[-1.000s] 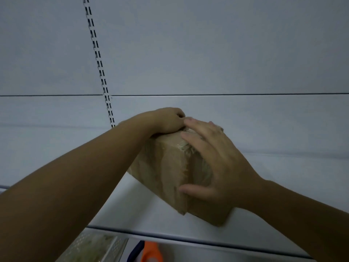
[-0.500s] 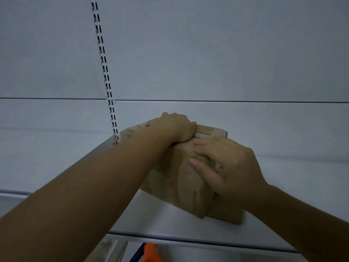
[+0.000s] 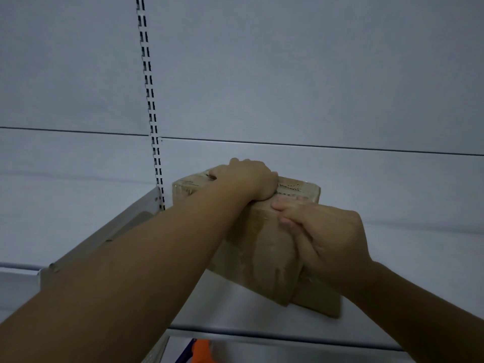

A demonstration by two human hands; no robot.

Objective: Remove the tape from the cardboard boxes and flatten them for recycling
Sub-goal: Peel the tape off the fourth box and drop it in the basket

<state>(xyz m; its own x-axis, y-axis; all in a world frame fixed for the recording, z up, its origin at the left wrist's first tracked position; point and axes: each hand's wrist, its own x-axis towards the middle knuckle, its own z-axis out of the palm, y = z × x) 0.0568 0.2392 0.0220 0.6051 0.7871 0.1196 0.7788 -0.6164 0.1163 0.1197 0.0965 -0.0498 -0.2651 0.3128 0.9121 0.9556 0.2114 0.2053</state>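
In the head view, the box (image 3: 262, 247) sat on a white shelf (image 3: 235, 307), turned corner-on to the person and close to the shelf's front edge. Its brown card looked light and fairly stiff, though creased, and glossy tape (image 3: 264, 229) wrapped the near face and ran over the top, so it was probably slick under the fingers. The bare card at the corners and edges seemed the surest place to hold it, and a lifted tape end the place to pull. The left hand (image 3: 246, 179) was curled into a tight fist over the top near edge; whether it pinched a tape end was hidden. The right hand (image 3: 322, 231) gripped the near corner, its fingers bunched at the top edge and its thumb down the side face. A slotted upright (image 3: 150, 100) ran up the back panel. A second earlier the right hand had lain spread wide across the near face; its fingers had since drawn together up toward the left fist, and more of the box's top showed.
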